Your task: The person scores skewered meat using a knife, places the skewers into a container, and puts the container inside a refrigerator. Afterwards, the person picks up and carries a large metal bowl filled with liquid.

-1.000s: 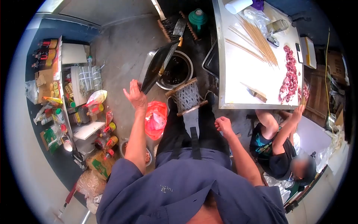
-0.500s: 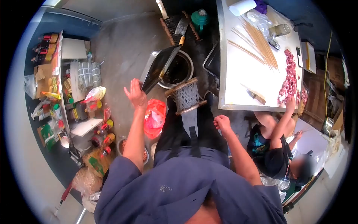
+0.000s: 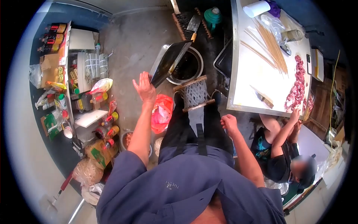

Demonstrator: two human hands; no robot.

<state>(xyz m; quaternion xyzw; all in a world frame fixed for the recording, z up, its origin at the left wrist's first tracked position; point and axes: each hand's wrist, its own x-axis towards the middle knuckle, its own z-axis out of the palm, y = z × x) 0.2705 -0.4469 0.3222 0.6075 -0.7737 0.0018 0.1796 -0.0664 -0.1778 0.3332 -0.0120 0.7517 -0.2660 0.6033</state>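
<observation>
My left hand point(image 3: 144, 87) is open, fingers stretched out, beside the lower corner of a dark flat panel point(image 3: 166, 65). Whether it touches the corner is hard to tell. The panel stands tilted at the left side of a round metal basin point(image 3: 200, 59) holding dark contents. My right hand point(image 3: 228, 123) is curled closed beside my right leg, with nothing visible in it. A low stool with a woven seat point(image 3: 195, 93) stands between my feet, in front of the basin. A red plastic bag point(image 3: 161, 114) lies on the floor near my left forearm.
At right, a white-topped table point(image 3: 257, 80) carries wooden skewers point(image 3: 270, 44) and cut red meat point(image 3: 297, 84). A co-worker point(image 3: 278, 149) sits at its near edge. A cleaver point(image 3: 194, 23) and green canister point(image 3: 213, 18) are beyond the basin. Shelves with bottles point(image 3: 109, 118) line the left.
The whole view has shifted slightly, moving things to the right. The co-worker's hands have come together at the table's edge. My hands keep nearly the same places relative to the panel and leg.
</observation>
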